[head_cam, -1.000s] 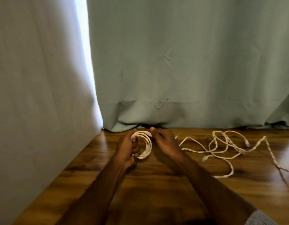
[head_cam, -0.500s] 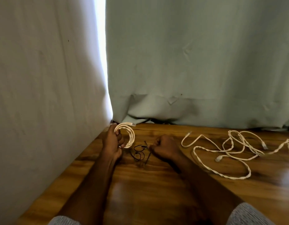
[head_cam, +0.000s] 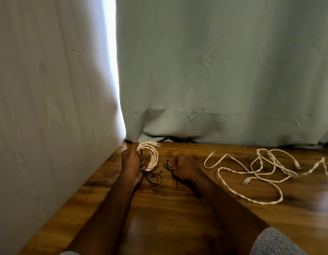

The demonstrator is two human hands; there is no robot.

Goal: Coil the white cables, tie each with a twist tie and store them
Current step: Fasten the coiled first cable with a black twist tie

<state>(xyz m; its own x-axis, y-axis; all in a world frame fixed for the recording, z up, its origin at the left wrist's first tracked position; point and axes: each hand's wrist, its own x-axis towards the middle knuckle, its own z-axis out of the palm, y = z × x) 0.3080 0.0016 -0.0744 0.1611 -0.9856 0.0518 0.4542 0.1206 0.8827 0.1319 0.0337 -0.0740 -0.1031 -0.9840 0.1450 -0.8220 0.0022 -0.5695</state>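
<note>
My left hand (head_cam: 132,162) grips a coiled white cable (head_cam: 153,155) upright near the table's back left corner, with a plug sticking out at the coil's top. My right hand (head_cam: 183,169) is curled and pinches a black twist tie (head_cam: 171,171) whose tail trails down onto the wood. Other black twist ties (head_cam: 154,178) lie looped on the table between my hands. Loose white cables (head_cam: 260,172) sprawl tangled across the right side of the table.
The wooden table (head_cam: 178,218) meets a pale wall on the left and a grey-green curtain (head_cam: 214,70) at the back. A bright gap shows between wall and curtain. Dark cords lie under the curtain's hem.
My right hand left the coil, dropped to the table and took hold of a black twist tie. The left hand keeps the coil. The view shifted, bringing the twist ties into sight.
</note>
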